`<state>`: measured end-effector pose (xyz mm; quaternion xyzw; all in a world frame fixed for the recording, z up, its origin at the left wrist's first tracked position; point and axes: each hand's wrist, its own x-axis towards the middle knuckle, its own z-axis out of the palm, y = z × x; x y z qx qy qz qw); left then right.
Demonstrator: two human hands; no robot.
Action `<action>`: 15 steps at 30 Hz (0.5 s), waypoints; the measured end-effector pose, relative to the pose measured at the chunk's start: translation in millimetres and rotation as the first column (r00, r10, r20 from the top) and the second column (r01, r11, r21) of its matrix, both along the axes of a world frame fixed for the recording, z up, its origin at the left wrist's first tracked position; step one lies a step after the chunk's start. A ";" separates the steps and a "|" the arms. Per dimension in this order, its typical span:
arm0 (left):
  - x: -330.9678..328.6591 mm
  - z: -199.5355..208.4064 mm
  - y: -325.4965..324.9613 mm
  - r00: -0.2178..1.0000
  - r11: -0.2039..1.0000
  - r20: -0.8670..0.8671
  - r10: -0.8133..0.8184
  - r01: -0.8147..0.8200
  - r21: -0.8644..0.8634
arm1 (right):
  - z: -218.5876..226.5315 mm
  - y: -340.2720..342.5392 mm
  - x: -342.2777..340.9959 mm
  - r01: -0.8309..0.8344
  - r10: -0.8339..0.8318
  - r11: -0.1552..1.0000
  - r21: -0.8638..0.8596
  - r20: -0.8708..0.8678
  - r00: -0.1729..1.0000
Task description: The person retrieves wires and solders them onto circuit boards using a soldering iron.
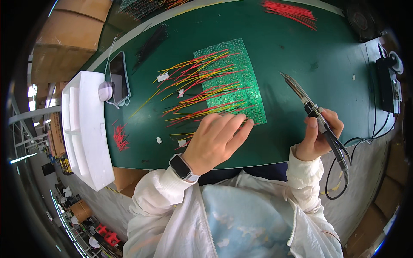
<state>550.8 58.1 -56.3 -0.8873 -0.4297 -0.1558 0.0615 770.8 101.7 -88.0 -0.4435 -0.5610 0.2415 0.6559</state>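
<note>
A green circuit board panel [254, 90] lies on the table, with red, yellow and dark wires [193, 77] fanning out from it to the left. Over its near edge is my left hand [219, 139], fingers bent and drawn together. Any small piece between those fingertips is hidden from me; wire ends stick out to the left of the hand. My right hand [316, 135] is closed around a soldering iron [320, 116]. The iron's tip points up and left, apart from the board, and its black cord loops below.
Left of the board are a white foam tray [88, 133], a phone [119, 79] and a small pile of red wires [120, 137]. Dark wires [151, 43] and a red wire bundle [292, 13] lie farther back. A black power unit [387, 86] stands at the right edge.
</note>
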 end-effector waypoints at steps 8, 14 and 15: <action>-69.7 15.3 9.7 0.738 0.787 0.284 0.612 -0.605 -0.123 | 0.2 1.5 1.6 -0.003 0.003 1.000 -0.011 0.010 1.000; -128.3 -8.5 19.5 0.566 0.626 0.268 0.780 -0.707 -0.328 | 1.1 2.1 0.0 -0.005 0.005 1.000 -0.027 -0.002 1.000; -130.3 -14.4 21.3 0.583 0.627 0.231 0.779 -0.727 -0.279 | 0.2 2.6 0.1 0.002 -0.002 1.000 -0.015 0.028 1.000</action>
